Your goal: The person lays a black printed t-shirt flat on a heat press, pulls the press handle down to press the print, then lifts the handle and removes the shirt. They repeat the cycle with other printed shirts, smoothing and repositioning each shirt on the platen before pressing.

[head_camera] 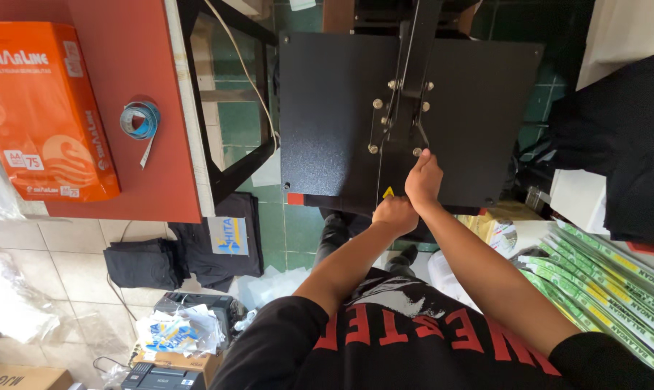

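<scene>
Black and matte, the upper platen (341, 115) of a heat press fills the middle of the head view, lying flat and level, so the press looks shut or very nearly so; what lies under it is hidden, and I cannot tell whether anything is loaded. Along its centre runs the lever arm (408, 79), bolted down with several silver nuts. Both hands sit at the near end of that arm. The right hand (423, 177) is curled closed around the lever's near end, fingers pressed together in a fist-like grip. The left hand (395, 214) is just below it, touching or almost touching the right wrist, also closed into a fist on the handle there; its fingertips are tucked under and out of sight. Judging by the flat platen and two-handed grip, the work is at the clamping or releasing stage.

Left of the platen, an orange-red table (135, 180) carries an orange carton of paper (41, 108), closed, and a roll of blue tape (140, 119). Below the platen on the tiled floor lie folded black garments (143, 263). Right of the platen, a stack of green-printed clear bags (609, 289) fans out, flat and apparently empty.
</scene>
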